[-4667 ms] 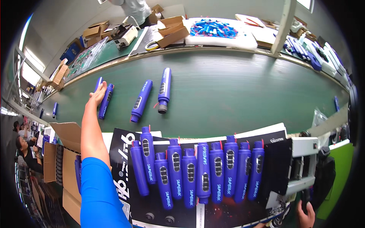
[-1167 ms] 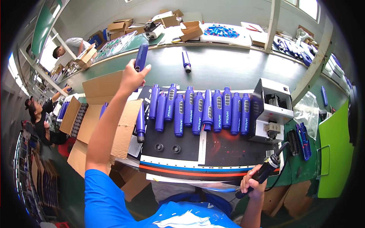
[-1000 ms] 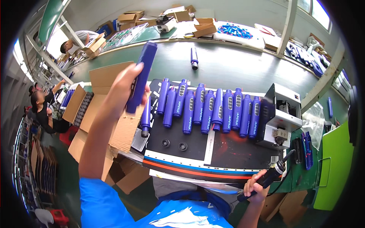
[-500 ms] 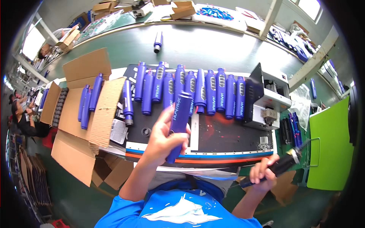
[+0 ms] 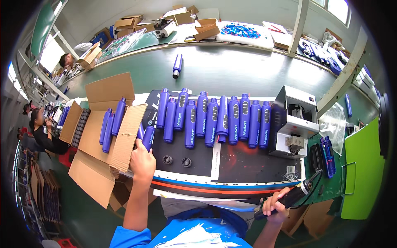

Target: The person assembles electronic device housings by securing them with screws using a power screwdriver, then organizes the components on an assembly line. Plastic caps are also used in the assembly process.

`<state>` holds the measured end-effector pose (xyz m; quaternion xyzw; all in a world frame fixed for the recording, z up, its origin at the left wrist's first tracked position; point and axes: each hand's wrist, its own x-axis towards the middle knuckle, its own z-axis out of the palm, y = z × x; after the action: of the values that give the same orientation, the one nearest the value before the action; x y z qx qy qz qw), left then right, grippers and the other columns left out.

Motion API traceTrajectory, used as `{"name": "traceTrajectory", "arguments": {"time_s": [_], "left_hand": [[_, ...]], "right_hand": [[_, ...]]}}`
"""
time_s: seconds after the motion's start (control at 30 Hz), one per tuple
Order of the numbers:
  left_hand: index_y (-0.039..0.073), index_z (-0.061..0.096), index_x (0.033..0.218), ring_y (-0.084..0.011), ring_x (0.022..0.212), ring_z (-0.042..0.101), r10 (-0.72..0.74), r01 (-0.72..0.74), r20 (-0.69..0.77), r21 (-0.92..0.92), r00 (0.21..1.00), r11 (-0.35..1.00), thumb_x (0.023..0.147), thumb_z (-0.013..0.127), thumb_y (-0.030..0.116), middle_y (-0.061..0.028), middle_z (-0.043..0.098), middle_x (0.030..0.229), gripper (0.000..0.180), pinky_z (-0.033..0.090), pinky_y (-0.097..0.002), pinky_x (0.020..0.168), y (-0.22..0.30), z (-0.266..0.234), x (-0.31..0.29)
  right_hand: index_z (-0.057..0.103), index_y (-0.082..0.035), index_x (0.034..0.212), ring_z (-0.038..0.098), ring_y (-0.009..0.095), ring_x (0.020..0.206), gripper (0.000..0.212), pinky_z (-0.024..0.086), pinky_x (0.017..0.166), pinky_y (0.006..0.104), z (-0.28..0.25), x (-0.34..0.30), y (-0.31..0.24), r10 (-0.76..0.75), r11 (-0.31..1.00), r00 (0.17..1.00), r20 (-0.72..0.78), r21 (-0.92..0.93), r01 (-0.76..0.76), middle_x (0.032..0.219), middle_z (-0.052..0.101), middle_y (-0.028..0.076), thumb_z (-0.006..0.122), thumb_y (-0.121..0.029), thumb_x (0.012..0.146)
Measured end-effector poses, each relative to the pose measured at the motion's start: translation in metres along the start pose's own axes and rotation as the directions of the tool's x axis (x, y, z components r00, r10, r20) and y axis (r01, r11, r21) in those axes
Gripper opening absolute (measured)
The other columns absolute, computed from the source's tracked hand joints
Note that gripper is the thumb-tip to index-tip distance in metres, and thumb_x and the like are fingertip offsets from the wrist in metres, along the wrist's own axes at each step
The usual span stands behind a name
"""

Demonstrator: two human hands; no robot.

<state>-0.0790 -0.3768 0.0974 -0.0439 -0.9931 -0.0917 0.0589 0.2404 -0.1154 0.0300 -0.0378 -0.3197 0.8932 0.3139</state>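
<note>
Beside the cardboard box, my left hand (image 5: 142, 162) grips a purple tube-shaped handle (image 5: 149, 136), which lies low on the black mat close to another purple handle. My right hand (image 5: 276, 205), at the front edge of the bench, is closed round a black corded electric screwdriver (image 5: 295, 195). Several purple handles (image 5: 190, 124) with oval cut-outs or plain sides lie in a row across the mat. Two black ring-shaped caps (image 5: 186, 162) sit on the mat to the right of my left hand.
The open cardboard box (image 5: 94, 155) at left holds several purple handles. A white and black machine (image 5: 294, 124) stands right of the row. One more handle (image 5: 177, 67) lies far back. A green panel (image 5: 362, 169) is at far right; co-workers sit far left.
My left hand has moved left and down with a handle, from over the mat to beside the box. Two caps show now, where one showed before. The right hand still holds the screwdriver.
</note>
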Motion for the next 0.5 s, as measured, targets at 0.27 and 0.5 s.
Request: {"name": "traceTrajectory", "arguments": {"time_s": [0.27, 0.5], "left_hand": [[0.004, 0.053, 0.111, -0.0419, 0.083, 0.067, 0.2, -0.264, -0.184, -0.446, 0.962, 0.855, 0.079, 0.068, 0.009, -0.0209, 0.069, 0.088, 0.035, 0.052, -0.0483, 0.074, 0.056, -0.047, -0.033], [-0.003, 0.056, 0.108, -0.0442, 0.091, 0.065, 0.447, -0.46, -0.115, -0.153, 0.887, 0.874, 0.073, 0.063, 0.012, -0.029, 0.067, 0.093, 0.039, 0.052, -0.0496, 0.085, 0.208, 0.017, 0.147]], "right_hand": [[0.041, -0.002, 0.101, 0.05, 0.019, 0.046, 0.027, 0.045, 0.043, 0.0331, -0.004, 0.004, -0.005, 0.017, 0.991, 0.999, 0.047, 0.131, -0.023, 0.062, 0.046, 0.01, 0.057, 0.001, 0.079], [0.044, -0.002, 0.1, 0.05, 0.018, 0.046, 0.025, 0.045, 0.044, 0.0325, 0.004, 0.003, -0.012, -0.043, 0.999, 0.998, 0.044, 0.018, 0.042, 0.064, 0.049, 0.01, 0.057, 0.007, 0.08]]}}
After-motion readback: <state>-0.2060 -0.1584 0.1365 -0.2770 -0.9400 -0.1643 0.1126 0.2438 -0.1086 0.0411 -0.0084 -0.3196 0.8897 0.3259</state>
